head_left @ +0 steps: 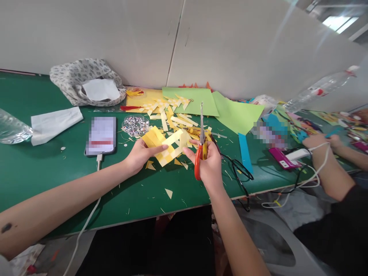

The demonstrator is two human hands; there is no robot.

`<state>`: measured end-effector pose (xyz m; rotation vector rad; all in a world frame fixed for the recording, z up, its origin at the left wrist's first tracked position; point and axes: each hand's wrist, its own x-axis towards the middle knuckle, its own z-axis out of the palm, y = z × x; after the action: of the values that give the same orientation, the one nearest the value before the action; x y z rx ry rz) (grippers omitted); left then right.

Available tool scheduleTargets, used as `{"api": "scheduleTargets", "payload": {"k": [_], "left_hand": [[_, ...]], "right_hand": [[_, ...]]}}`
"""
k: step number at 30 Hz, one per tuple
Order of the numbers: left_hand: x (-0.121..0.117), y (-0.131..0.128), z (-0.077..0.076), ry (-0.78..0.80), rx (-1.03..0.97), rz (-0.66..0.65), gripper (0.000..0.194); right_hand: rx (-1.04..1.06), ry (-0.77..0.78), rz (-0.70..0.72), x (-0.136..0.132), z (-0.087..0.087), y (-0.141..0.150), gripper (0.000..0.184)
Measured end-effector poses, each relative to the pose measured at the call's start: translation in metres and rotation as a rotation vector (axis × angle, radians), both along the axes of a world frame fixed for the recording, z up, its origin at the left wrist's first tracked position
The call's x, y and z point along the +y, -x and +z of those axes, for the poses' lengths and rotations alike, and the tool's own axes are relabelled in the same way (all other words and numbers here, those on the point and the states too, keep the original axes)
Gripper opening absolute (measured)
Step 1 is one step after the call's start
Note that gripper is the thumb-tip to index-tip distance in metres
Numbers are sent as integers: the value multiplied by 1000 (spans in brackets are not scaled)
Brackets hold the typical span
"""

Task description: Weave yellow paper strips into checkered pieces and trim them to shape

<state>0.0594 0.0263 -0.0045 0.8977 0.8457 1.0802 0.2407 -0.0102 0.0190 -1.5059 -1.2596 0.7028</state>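
Note:
My left hand (140,155) grips the left side of a piece of woven paper (165,157) in yellow and cream strips, thumb on top. From its right side a pale strip stands up in a fold. My right hand (211,163) is closed around scissors (197,163) with red-orange handles, their blades pointing up and away. The thumb and index finger of that hand are close to the folded strip; whether they pinch it I cannot tell. Behind the weave lie loose cream and yellow paper strips (184,120) and a finished woven fish-bone shape (163,104).
A phone (102,134) on a white cable lies left, beside a round bead box (135,125). Green paper sheets (235,113) and a blue strip (245,153) are to the right. Black cable (241,168) loops nearby. At far right a co-worker's hands (316,142) work near a pink power bank (281,158).

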Motion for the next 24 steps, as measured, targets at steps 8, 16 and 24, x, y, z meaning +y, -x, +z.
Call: {"api": "scheduleTargets", "payload": {"k": [8, 16, 24], "left_hand": [[1, 1, -1, 4, 67, -50, 37], [-1, 0, 0, -1, 44, -53, 38], [-1, 0, -2, 3, 61, -33, 38]], "right_hand": [[156, -164, -163, 18, -10, -12, 32], [122, -113, 35, 8, -6, -6, 36], [181, -11, -23, 6, -4, 0, 35]]}}
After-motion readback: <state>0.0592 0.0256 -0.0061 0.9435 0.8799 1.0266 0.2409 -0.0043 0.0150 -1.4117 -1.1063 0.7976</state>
